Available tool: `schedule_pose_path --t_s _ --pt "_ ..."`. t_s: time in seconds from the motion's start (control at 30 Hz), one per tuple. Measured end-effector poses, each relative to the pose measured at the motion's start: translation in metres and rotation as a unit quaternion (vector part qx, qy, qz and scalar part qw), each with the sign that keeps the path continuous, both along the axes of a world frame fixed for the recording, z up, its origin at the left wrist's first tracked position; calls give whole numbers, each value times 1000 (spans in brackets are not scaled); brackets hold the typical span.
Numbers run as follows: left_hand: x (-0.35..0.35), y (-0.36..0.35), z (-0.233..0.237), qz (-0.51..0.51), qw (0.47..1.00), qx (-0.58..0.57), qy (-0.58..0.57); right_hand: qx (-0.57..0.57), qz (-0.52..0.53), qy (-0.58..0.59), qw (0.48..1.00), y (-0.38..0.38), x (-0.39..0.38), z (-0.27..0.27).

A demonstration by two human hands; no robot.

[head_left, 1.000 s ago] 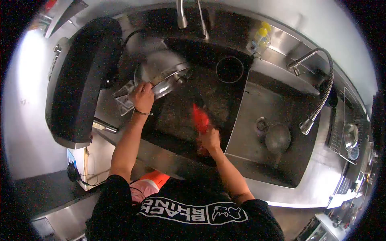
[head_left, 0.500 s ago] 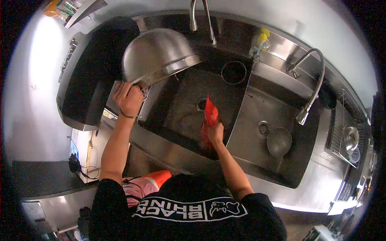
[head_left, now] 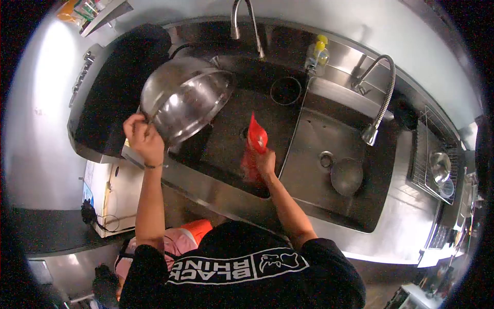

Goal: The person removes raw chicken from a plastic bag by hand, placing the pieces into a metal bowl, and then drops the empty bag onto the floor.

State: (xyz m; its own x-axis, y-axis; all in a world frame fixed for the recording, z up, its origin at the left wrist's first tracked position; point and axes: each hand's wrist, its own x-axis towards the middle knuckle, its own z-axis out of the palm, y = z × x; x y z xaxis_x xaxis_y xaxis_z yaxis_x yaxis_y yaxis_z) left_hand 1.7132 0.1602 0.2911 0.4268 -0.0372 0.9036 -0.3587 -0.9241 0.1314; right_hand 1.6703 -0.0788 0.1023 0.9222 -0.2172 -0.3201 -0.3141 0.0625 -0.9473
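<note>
My left hand [head_left: 145,140] is closed on the near-left rim of a large stainless steel bowl [head_left: 177,105]. The bowl is tilted above the left end of the left sink basin [head_left: 221,154], its shiny inside partly facing me. Over the middle of that basin, my right hand [head_left: 264,162] grips a red plastic bag [head_left: 257,138]. The bag's pointed top stands up above my fingers, and its lower part hangs blurred beside the hand. A dark drain shows just behind the bag.
A round shallow strainer or pan [head_left: 346,176] lies in the right basin [head_left: 303,170] beside its drain [head_left: 326,159]. Two faucets [head_left: 235,33] rise behind the basins, with a yellow-topped spray bottle [head_left: 319,54] between. A wire rack [head_left: 424,149] holding metalware stands at the right.
The bowl has turned in my left hand's grip and come lower, showing more of its inside. My right hand still grips the red bag over the basin. The view has shifted slightly.
</note>
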Motion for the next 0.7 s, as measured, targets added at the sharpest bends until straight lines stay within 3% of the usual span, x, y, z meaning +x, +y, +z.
schedule_pose_path --t_s 0.07,0.1,0.17,0.2,0.23,0.27,0.3,0.4,0.43,0.47,0.5,0.57,0.6,0.67,0.7 --pt "-9 -4 1 10 993 -115 34 15 -5 -65 998 -3 1 -6" --pt "-7 1 -7 -17 990 -136 -3 9 -12 -61 998 -2 1 -8" --pt "-23 28 -30 132 949 -228 174 33 -20 -157 987 -4 1 -11" --pt "-25 39 -46 29 906 -393 156 96 -17 -128 987 -8 -4 16" --pt "-33 54 -58 51 895 -395 200 117 5 -125 985 -16 -3 24" --pt "-40 47 -55 -9 771 -601 209 73 7 -175 982 -21 1 7" --pt "-49 50 -55 36 747 -613 257 43 34 -167 984 -34 -4 38" --pt "-75 68 -78 -100 610 -722 311 16 65 -154 986 -53 -7 66" --pt "-83 73 -86 -78 625 -707 323 -57 107 -166 979 -66 -10 78" --pt "-90 74 -92 -55 639 -691 333 -12 126 -123 984 -73 -16 103" --pt "-96 80 -101 -51 644 -692 322 -21 100 -140 985 -77 -27 136" --pt "-98 79 -118 44 661 -632 401 -91 64 -136 985 -83 -30 137" --pt "-98 70 -115 28 659 -633 405 -118 47 -121 985 -89 -37 143" --pt "-104 48 -104 -64 549 -715 429 -146 20 -111 983 -105 -49 121" --pt "-106 35 -94 -102 531 -713 447 -160 9 -97 982 -114 -59 112"
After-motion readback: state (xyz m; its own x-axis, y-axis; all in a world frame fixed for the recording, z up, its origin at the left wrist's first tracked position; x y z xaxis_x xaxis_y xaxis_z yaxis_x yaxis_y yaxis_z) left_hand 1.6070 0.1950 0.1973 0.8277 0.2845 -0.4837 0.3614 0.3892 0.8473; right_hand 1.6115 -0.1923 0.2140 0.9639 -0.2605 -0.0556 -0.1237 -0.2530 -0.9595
